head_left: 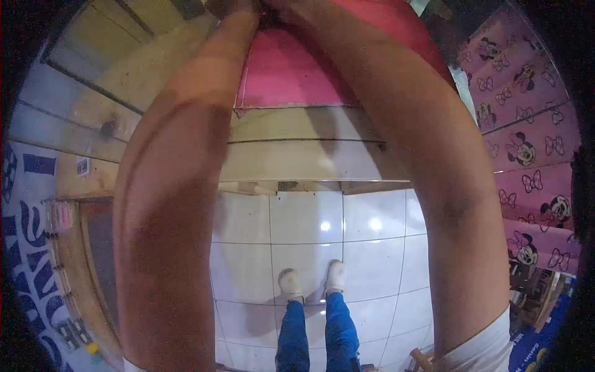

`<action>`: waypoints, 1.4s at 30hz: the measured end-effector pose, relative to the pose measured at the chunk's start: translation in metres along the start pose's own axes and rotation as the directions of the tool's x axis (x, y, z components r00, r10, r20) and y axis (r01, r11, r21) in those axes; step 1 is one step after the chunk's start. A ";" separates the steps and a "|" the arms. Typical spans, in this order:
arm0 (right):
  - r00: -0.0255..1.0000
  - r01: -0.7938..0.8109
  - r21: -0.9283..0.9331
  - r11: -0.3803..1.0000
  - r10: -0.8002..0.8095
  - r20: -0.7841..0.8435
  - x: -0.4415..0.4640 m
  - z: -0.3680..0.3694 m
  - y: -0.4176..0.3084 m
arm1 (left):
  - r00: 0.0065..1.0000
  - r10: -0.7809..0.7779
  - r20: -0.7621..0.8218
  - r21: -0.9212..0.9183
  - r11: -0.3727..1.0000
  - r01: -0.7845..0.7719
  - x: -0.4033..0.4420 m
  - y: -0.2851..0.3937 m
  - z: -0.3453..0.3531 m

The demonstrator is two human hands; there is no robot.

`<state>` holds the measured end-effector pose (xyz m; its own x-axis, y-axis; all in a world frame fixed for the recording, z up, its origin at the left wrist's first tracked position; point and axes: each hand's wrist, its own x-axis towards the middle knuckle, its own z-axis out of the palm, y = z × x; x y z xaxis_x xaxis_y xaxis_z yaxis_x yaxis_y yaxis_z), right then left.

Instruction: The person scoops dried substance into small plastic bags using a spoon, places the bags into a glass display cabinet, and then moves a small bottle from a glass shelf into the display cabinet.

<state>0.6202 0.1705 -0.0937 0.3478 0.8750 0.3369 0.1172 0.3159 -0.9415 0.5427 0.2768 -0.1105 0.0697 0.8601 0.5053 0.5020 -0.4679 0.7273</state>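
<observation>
Both of my bare forearms reach forward to the top edge of the head view. My left hand [230, 7] shows only in part there, dark and cut off by the frame. Beside it, my right hand [282, 8] is likewise cut off at the top. The two hands are close together near the far part of a pink cloth [291, 68], which lies on a pale wooden surface [297, 158]. Fingers and anything in them are hidden.
Pink sheeting with cartoon mice and bows [524, 149] covers the right side. Patterned blue and white cloth [37, 248] hangs at the left. Below the wooden edge is a white tiled floor [245, 266], with my white shoes [335, 276] and blue trousers [341, 328].
</observation>
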 end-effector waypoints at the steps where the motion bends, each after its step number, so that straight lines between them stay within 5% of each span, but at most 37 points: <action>1: 1.000 0.005 -0.003 1.000 -0.005 -0.005 0.000 0.000 0.000 | 1.000 -0.004 0.005 0.014 1.000 0.004 -0.001 0.001 0.000; 10: 0.997 0.050 -0.056 0.997 -0.053 -0.047 -0.011 0.001 -0.029 | 0.992 -0.105 0.075 0.164 0.982 0.091 -0.016 0.024 -0.015; 11: 0.996 0.056 -0.063 0.996 -0.060 -0.060 -0.017 0.001 -0.036 | 0.994 -0.083 0.064 0.193 0.979 0.069 -0.023 0.029 -0.022; 13: 0.993 0.074 -0.073 0.995 -0.081 -0.088 -0.034 0.002 -0.056 | 0.930 0.328 -0.168 0.234 0.929 -0.286 -0.052 0.038 -0.038; 14: 0.989 0.084 -0.075 0.994 -0.092 -0.113 -0.047 0.003 -0.065 | 0.946 0.204 -0.253 -0.250 0.931 -0.267 -0.061 0.052 -0.045; 15: 0.985 0.091 -0.065 0.994 -0.099 -0.138 -0.065 0.002 -0.077 | 0.959 0.267 -0.099 -0.022 0.963 -0.270 -0.079 0.064 -0.068; 16: 0.982 -0.080 -0.058 0.995 0.069 -0.173 -0.085 0.000 -0.103 | 0.956 0.287 0.060 0.207 0.933 -0.293 -0.096 0.076 -0.091; 17: 0.948 -0.249 -0.042 0.967 0.235 -0.213 -0.103 -0.003 -0.125 | 0.973 0.230 -0.023 0.100 0.969 -0.227 -0.111 0.072 -0.096; 18: 0.965 -0.004 -0.159 0.987 -0.038 -0.258 -0.118 -0.001 -0.108 | 0.979 0.171 -0.106 -0.018 0.985 -0.174 -0.126 0.067 -0.100; 19: 0.940 0.012 -0.187 0.982 -0.075 -0.332 -0.134 0.005 -0.068 | 0.997 0.068 0.031 -0.036 0.997 -0.067 -0.149 0.084 -0.129; 20: 0.973 -0.197 -0.067 0.978 0.187 -0.132 -0.169 -0.006 -0.132 | 0.985 -0.037 0.168 -0.023 0.999 0.041 -0.172 0.103 -0.158; 21: 0.970 -0.143 0.041 0.989 0.148 -0.193 -0.198 0.000 -0.120 | 0.989 0.006 0.149 0.054 0.998 -0.014 -0.201 0.114 -0.181; 23: 0.982 -0.112 -0.169 0.979 0.083 -0.170 -0.258 0.000 -0.131 | 0.983 0.003 0.181 0.140 0.990 -0.029 -0.253 0.140 -0.225; 25: 0.980 -0.196 -0.394 0.898 0.186 -0.064 -0.317 -0.007 -0.171 | 0.974 -0.037 0.224 0.180 0.984 -0.004 -0.306 0.144 -0.261; 27: 0.978 -0.185 -0.411 0.893 0.209 0.015 -0.367 -0.017 -0.166 | 0.963 -0.121 0.241 0.041 0.993 0.114 -0.346 0.173 -0.307; 30: 0.928 -0.318 -0.374 0.871 0.367 0.066 -0.422 -0.025 -0.224 | 0.947 -0.188 0.260 0.210 0.968 0.135 -0.404 0.193 -0.364; 35: 0.924 -0.102 -0.501 0.860 0.269 0.273 -0.503 -0.006 -0.252 | 0.910 -0.319 0.266 0.225 0.938 0.263 -0.486 0.220 -0.423; 42: 0.680 0.104 -0.453 0.885 0.269 0.682 -0.574 0.079 -0.275 | 0.913 -0.408 0.024 0.214 0.894 0.394 -0.578 0.219 -0.512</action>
<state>0.3149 -0.3899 -0.0274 -0.3659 0.9304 -0.0194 0.5615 0.2041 -0.8019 0.1714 -0.4269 -0.0054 -0.1206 0.9807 0.1536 0.6605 -0.0362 0.7500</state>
